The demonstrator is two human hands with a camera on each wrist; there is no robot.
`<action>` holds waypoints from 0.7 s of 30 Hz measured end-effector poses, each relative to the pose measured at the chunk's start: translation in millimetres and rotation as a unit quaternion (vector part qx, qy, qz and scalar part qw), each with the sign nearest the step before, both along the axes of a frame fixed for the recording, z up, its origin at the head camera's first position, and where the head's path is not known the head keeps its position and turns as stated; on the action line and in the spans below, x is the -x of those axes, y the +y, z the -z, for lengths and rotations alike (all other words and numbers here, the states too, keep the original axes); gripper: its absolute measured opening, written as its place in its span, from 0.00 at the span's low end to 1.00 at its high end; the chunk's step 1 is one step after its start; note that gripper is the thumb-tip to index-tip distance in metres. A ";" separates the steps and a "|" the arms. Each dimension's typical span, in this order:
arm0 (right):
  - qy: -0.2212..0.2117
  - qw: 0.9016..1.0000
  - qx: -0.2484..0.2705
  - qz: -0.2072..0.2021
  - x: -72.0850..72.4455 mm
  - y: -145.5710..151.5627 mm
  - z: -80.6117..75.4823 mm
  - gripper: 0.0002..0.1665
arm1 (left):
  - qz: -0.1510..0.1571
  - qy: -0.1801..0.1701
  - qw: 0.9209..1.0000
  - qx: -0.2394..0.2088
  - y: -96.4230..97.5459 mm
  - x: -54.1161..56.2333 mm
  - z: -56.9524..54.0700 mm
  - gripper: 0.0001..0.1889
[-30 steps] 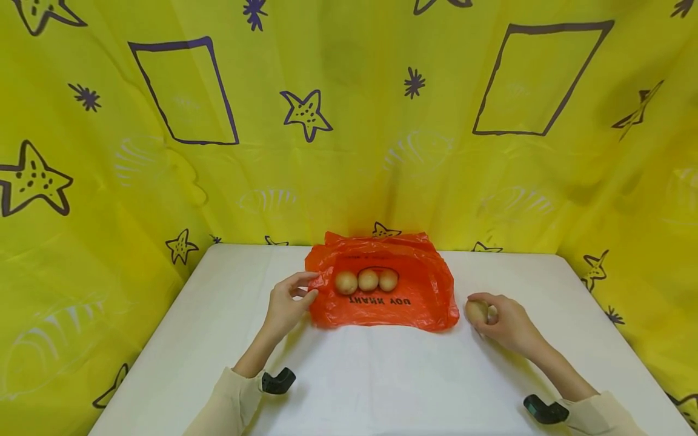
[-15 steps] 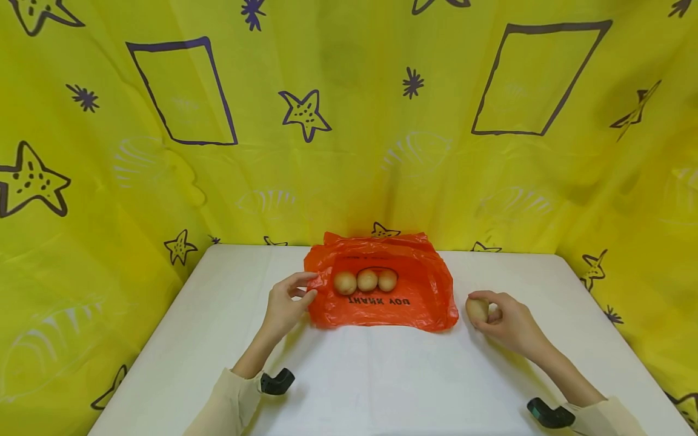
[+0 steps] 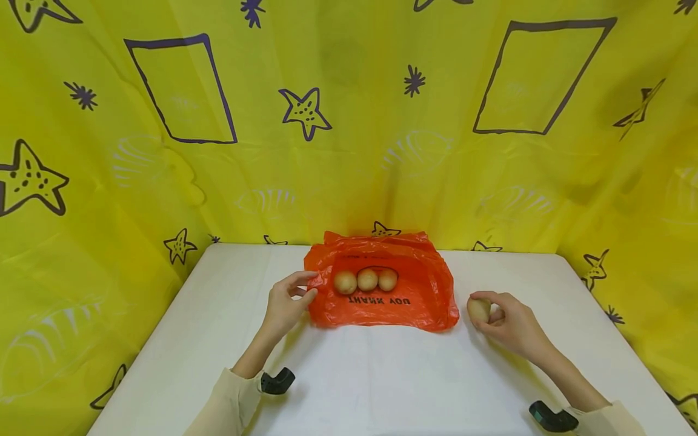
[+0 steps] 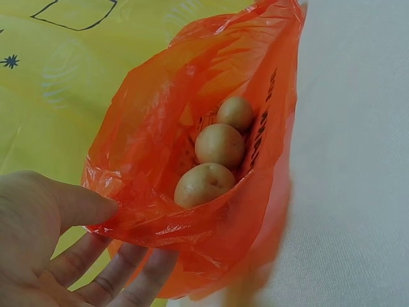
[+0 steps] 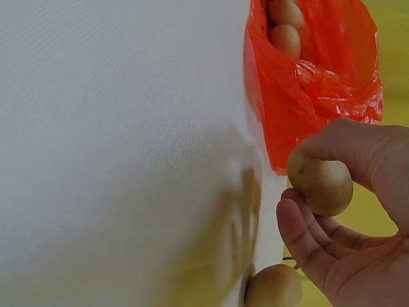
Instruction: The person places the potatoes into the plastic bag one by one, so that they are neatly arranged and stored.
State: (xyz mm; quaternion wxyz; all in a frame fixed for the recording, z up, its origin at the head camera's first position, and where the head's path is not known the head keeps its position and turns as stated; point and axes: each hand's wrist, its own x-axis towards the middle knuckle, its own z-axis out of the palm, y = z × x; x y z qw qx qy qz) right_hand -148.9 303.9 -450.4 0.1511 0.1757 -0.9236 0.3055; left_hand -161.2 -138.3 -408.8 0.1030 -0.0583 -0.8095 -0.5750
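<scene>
From my station I see the left hand (image 3: 286, 306) pinching the near-side rim of a red plastic bag (image 3: 428, 306), thumb on top and fingers behind the film. My right hand (image 3: 509, 324) holds a potato (image 5: 323, 185) between thumb and fingertips, just beside the bag's end that faces the surface's right edge. In the right wrist view another potato (image 5: 275, 288) lies just beside that hand's fingers.

The bag lies open near the middle of the far edge of the surface (image 3: 371, 375), its film thin, glossy and crumpled, with dark "THANK YOU" lettering. Inside, three potatoes (image 3: 368, 280) sit in a row; all the potatoes are rounded, tan and smooth, and the held one is finely speckled. The surface is white, with a fine weave up close. Beyond its far corners hangs a yellow curtain (image 3: 360, 91) drawn with starfish and frames.
</scene>
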 end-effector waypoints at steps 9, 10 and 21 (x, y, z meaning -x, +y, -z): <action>0.023 1.000 0.006 -0.007 -5.1 1.2 -3.4 0.30 | 0.009 0.010 1.000 0.001 -0.7 -1.2 -3.7 0.15; 0.022 1.000 0.007 -0.008 -5.6 1.2 -3.8 0.31 | 0.009 0.009 1.000 0.002 -0.6 -1.2 -3.8 0.15; 0.003 0.999 0.036 -0.026 -11.6 -7.9 -15.0 0.31 | 0.015 0.012 1.000 0.005 -1.3 0.1 -1.3 0.15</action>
